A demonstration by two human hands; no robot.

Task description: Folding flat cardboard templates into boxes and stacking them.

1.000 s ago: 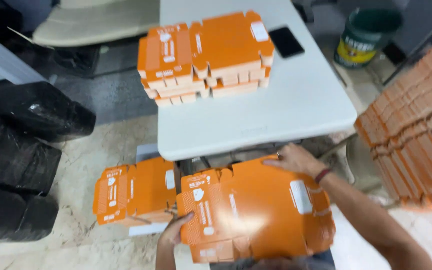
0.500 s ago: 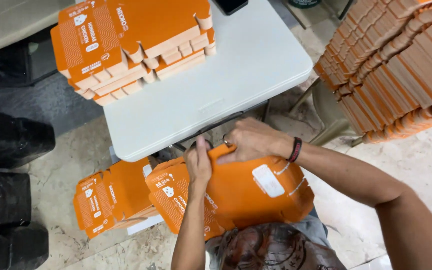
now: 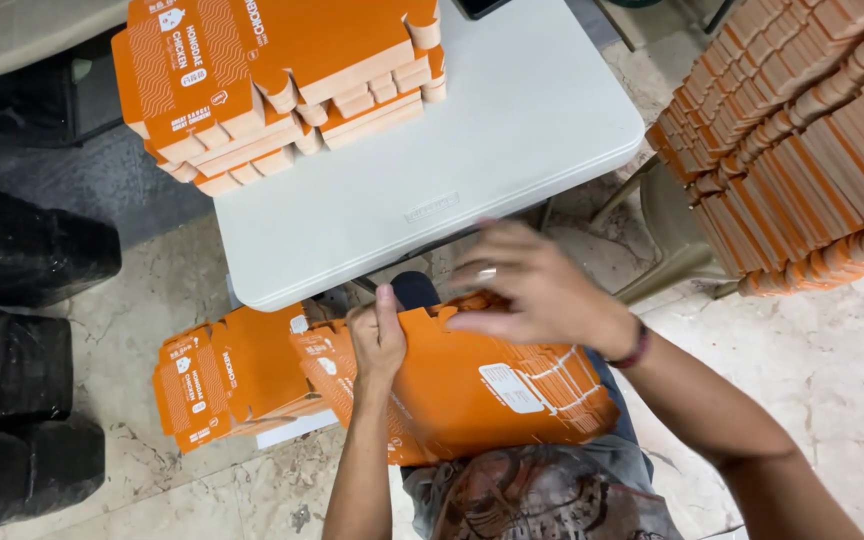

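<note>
Fingers (image 3: 384,312) of the left hand (image 3: 377,345) pinch the upper edge of an orange flat carton (image 3: 482,395) lying across the person's lap, below the near edge of the white bench (image 3: 472,170); the right hand (image 3: 537,290) hovers spread over that same edge (blurred, so contact cannot be told). A tall stack of orange cartons (image 3: 802,140) stands at right, a smaller stack (image 3: 272,80) on the bench, and a low pile (image 3: 227,375) just left of the held carton.
</note>
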